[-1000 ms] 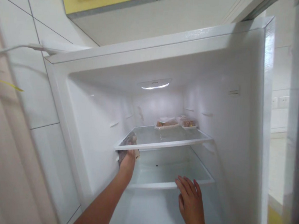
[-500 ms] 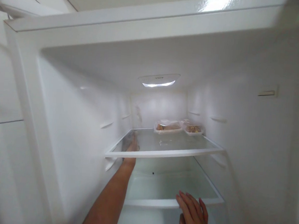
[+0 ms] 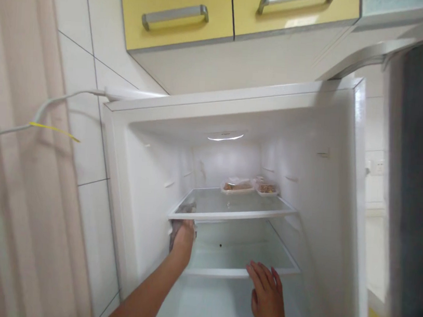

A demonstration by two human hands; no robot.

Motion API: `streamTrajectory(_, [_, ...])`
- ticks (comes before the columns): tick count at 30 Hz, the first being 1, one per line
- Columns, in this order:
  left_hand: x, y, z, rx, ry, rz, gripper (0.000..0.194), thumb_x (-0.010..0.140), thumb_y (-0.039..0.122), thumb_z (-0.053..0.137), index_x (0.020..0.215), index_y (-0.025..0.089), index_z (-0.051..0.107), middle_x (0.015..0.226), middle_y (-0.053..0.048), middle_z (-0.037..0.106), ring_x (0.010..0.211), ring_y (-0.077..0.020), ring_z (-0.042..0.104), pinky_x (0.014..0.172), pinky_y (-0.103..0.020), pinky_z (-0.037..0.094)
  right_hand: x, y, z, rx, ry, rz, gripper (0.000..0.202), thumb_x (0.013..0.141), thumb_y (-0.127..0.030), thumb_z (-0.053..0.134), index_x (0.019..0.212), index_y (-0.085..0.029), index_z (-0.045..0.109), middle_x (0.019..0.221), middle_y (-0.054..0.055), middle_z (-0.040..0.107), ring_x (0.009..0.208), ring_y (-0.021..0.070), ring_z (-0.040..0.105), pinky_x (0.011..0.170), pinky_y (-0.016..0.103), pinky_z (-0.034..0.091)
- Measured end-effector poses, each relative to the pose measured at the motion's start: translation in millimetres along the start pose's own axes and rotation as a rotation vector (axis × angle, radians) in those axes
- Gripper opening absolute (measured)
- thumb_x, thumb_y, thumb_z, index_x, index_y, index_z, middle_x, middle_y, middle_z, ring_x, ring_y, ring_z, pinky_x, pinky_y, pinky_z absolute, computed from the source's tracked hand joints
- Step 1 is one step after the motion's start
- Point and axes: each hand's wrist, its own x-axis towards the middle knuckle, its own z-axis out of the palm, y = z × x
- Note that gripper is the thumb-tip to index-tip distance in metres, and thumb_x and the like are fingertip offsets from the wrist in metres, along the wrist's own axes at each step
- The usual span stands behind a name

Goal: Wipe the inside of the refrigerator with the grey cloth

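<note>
The left hand (image 3: 183,241) reached into the open refrigerator (image 3: 233,96), near its left inner wall, with a grey cloth-like bundle (image 3: 175,231) at its palm side. The bundle lay on the left, partly below the near edge of the upper glass shelf (image 3: 223,203), and more of it showed through the glass. The left fingers were mostly hidden behind the hand and blurred, so I cannot tell whether they pinched the bundle or lay flat on it.

The right hand (image 3: 270,298) was empty, its fingers stretched out and slightly spread, the thumb apart from them. Its fingertips met the near edge of the lower shelf (image 3: 214,273), right of the middle. A small dark speck (image 3: 220,245) showed between the two hands, farther in.

At the far right of the upper shelf sat two wrapped trays (image 3: 237,187) of brown food, side by side, beneath a ceiling lamp (image 3: 225,137). Yellow cabinets (image 3: 176,35) hung above and beyond the refrigerator; a pale cable (image 3: 58,98) with a yellow tie (image 3: 56,129) ran along the left.
</note>
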Motion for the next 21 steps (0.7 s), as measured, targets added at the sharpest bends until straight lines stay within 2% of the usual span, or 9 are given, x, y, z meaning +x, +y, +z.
streamTrajectory(2, [-20, 3, -16.5, 0.075, -0.056, 0.011, 0.060, 0.075, -0.001, 0.047, 0.131, 0.007, 0.066, 0.141, -0.022, 0.063, 0.141, -0.0332, 0.050, 0.117, -0.054, 0.040, 3, -2, -5, 0.009, -0.013, -0.001, 0.074, 0.073, 0.007, 0.044, 0.135, -0.032, 0.057, 0.135, -0.001, 0.069, 0.125, 0.0198, 0.061, 0.119, 0.044, 0.029])
streamTrajectory(5, [-51, 1, -39.1, 0.147, -0.122, 0.040, 0.060, 0.075, -0.001, 0.046, 0.130, 0.013, 0.068, 0.144, -0.018, 0.060, 0.144, -0.0315, 0.047, 0.119, -0.050, 0.040, 5, -4, -12, 0.013, -0.030, 0.006, 0.074, 0.073, 0.007, 0.043, 0.135, -0.031, 0.059, 0.135, -0.001, 0.069, 0.126, 0.0196, 0.060, 0.118, 0.044, 0.030])
streamTrajectory(8, [-87, -9, -58.5, 0.155, -0.101, 0.084, 0.060, 0.075, -0.001, 0.048, 0.127, 0.016, 0.070, 0.145, -0.017, 0.060, 0.145, -0.0319, 0.046, 0.120, -0.050, 0.040, 7, -5, -15, 0.018, -0.046, 0.009, 0.073, 0.074, 0.008, 0.042, 0.135, -0.030, 0.059, 0.135, -0.001, 0.069, 0.126, 0.0193, 0.060, 0.119, 0.045, 0.029])
streamTrajectory(10, [-112, -19, -69.2, 0.145, -0.045, 0.141, 0.058, 0.075, 0.000, 0.049, 0.127, 0.016, 0.071, 0.146, -0.017, 0.060, 0.146, -0.0336, 0.044, 0.121, -0.052, 0.039, 8, -6, -16, 0.023, -0.049, 0.011, 0.072, 0.075, 0.008, 0.042, 0.134, -0.029, 0.059, 0.135, 0.000, 0.069, 0.126, 0.0190, 0.060, 0.119, 0.045, 0.029])
streamTrajectory(13, [-137, -31, -79.5, 0.156, -0.020, 0.234, 0.056, 0.077, 0.004, 0.050, 0.126, 0.019, 0.072, 0.147, -0.016, 0.059, 0.148, -0.0336, 0.040, 0.121, -0.053, 0.039, 8, -7, -17, 0.026, -0.047, 0.012, 0.070, 0.075, 0.008, 0.042, 0.133, -0.027, 0.060, 0.134, 0.000, 0.070, 0.126, 0.0187, 0.060, 0.120, 0.045, 0.027])
streamTrajectory(16, [-136, -33, -78.6, 0.237, -0.059, 0.246, 0.059, 0.076, 0.006, 0.049, 0.128, 0.022, 0.070, 0.149, -0.014, 0.057, 0.149, -0.0330, 0.038, 0.121, -0.055, 0.038, 8, -8, -17, 0.021, -0.052, 0.012, 0.069, 0.076, 0.008, 0.043, 0.133, -0.026, 0.059, 0.135, 0.000, 0.069, 0.127, 0.0188, 0.060, 0.121, 0.045, 0.026])
streamTrajectory(18, [-121, -29, -71.4, 0.296, -0.094, 0.228, 0.061, 0.076, 0.007, 0.048, 0.131, 0.022, 0.068, 0.150, -0.013, 0.056, 0.149, -0.0323, 0.038, 0.120, -0.054, 0.039, 9, -8, -18, 0.023, -0.058, 0.014, 0.070, 0.076, 0.008, 0.043, 0.134, -0.026, 0.059, 0.136, 0.001, 0.069, 0.128, 0.0192, 0.059, 0.121, 0.045, 0.026])
streamTrajectory(21, [-87, -21, -53.2, 0.314, -0.136, 0.198, 0.062, 0.076, 0.005, 0.046, 0.134, 0.014, 0.065, 0.151, -0.016, 0.054, 0.149, -0.0304, 0.039, 0.119, -0.050, 0.040, 9, -8, -19, 0.036, -0.069, 0.024, 0.071, 0.076, 0.008, 0.041, 0.134, -0.027, 0.058, 0.136, 0.000, 0.068, 0.128, 0.0192, 0.059, 0.120, 0.045, 0.026])
